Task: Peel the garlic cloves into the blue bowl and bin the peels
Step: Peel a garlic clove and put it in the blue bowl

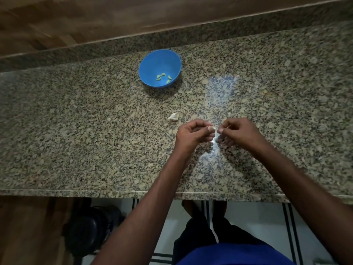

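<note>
A blue bowl [145,69] stands at the back of the granite counter [95,131] with several peeled garlic cloves [163,78] inside. My left hand [193,133] pinches a small pale garlic clove [212,128] between thumb and fingers. My right hand [238,132] sits right beside it, its thumb and forefinger pinching a thin bit of peel near the clove. A piece of white garlic [173,116] lies on the counter just beyond my left hand.
A wooden wall panel [95,20] runs behind the counter's raised back ledge. Below the counter's front edge a dark round bin [91,230] stands on the floor at the left. My legs and feet show on the tiled floor.
</note>
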{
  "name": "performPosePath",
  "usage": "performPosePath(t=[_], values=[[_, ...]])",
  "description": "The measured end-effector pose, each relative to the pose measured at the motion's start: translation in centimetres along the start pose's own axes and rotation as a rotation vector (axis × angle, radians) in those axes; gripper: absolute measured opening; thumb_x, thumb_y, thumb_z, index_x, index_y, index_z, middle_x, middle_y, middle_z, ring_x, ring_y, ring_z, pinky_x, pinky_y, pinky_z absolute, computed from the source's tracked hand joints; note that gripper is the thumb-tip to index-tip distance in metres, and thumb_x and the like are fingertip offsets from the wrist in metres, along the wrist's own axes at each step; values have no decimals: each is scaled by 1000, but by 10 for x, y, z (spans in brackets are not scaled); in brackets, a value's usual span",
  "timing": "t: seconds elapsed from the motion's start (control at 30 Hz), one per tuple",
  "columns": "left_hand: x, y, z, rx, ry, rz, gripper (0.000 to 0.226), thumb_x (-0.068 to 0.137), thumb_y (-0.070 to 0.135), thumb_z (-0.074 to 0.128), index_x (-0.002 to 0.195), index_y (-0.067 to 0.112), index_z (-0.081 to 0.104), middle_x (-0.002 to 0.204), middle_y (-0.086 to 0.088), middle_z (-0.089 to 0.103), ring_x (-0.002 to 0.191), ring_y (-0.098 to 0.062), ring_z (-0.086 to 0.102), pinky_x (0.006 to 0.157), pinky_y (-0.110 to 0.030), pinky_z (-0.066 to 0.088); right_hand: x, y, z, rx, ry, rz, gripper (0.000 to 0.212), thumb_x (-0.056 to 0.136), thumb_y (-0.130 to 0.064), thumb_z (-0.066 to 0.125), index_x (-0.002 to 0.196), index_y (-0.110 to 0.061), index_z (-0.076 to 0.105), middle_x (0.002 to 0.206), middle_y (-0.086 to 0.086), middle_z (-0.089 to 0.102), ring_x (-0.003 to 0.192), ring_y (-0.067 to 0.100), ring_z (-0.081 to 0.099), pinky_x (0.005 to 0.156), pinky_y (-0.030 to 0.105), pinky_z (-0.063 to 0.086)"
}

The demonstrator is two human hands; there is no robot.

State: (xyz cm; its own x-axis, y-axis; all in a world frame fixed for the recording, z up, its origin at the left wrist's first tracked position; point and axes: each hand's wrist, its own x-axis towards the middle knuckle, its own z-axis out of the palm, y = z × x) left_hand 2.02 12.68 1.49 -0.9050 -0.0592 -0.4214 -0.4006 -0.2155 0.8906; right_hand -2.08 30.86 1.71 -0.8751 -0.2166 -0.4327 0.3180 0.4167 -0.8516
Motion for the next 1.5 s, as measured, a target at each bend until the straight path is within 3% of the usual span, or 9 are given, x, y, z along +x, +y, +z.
performPosePath(t=[0.17,0.6,0.73,0.97,1.17,1.3,1.5], values=[[1,-5,0,14,12,1,13,89,2,76,101,-1,73,88,-15,73,76,-21,69,78,-33,60,-5,2,0,251,-22,-9,10,93,-8,72,99,1,72,83,15,75,66,20,71,58,31,58],[2,-8,6,159,7,46,14,90,8,77,101,1,76,88,-10,76,77,-13,70,72,-26,57,-2,5,4,180,9,-59,11,90,-9,77,91,1,72,75,12,74,61,19,68,53,30,56],[3,-10,7,219,26,60,13,88,12,79,99,5,77,84,-5,76,76,-14,72,75,-32,61,-2,6,3,172,13,-59,9,91,-8,74,89,1,73,76,14,75,61,18,69,51,29,56],[7,-9,10,238,57,57,15,86,13,82,97,7,74,88,-18,74,75,-19,70,74,-34,60,1,5,5,189,-6,3,20,93,-10,72,92,9,67,78,19,71,59,20,63,48,28,54],[4,-5,6,226,-15,58,11,92,10,75,102,7,78,91,-9,77,78,-15,69,72,-28,57,-4,0,7,286,-28,62,14,95,-7,68,87,4,65,75,16,66,56,17,60,46,25,52],[2,-4,5,278,-25,68,23,84,24,85,100,8,78,90,-7,78,82,-20,74,81,-40,64,-5,0,6,249,-23,58,15,94,-7,70,81,-2,65,75,15,66,55,13,60,48,24,52],[4,-5,5,281,-7,56,18,88,15,80,103,4,77,88,-12,78,82,-27,76,80,-40,64,-1,5,7,158,12,25,15,96,-8,69,89,4,66,81,22,69,54,16,62,46,24,52]])
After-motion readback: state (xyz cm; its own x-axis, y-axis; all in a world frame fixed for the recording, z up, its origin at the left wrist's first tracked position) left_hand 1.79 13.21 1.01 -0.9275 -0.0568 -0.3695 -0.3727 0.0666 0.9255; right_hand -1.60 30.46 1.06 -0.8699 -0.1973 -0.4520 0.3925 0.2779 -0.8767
